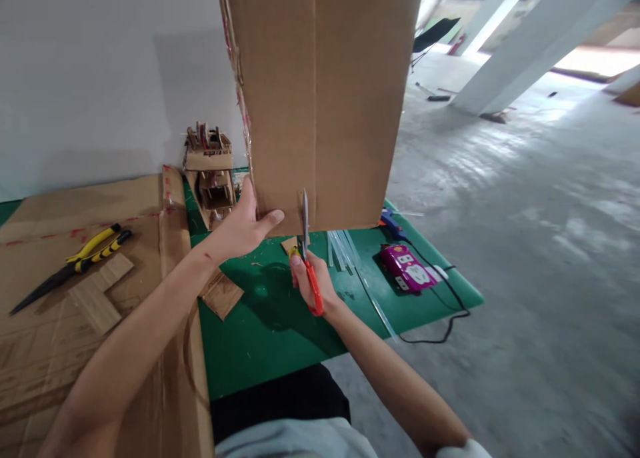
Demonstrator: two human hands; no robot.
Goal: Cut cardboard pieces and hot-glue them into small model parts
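Note:
A large brown cardboard sheet [325, 105] stands upright in front of me, with a vertical crease down it and a ragged left edge. My left hand [245, 225] grips its lower left corner, thumb on the near face and the other fingers mostly hidden behind. Around the handles of red-handled scissors [315, 288] my right hand [317, 278] is closed. One blade lies in front of the sheet at its bottom edge, left of the crease, pointing up. The other blade is mostly hidden behind the cardboard.
Long-nose pliers [83, 261] and wood-look pieces [100, 295] lie on flat cardboard at left. A small cardboard structure [210, 175] stands behind my left hand. Clear glue sticks [345, 251], a blue glue gun [393, 225] and a purple power strip [411, 269] with a black cable rest on the green table [260, 351].

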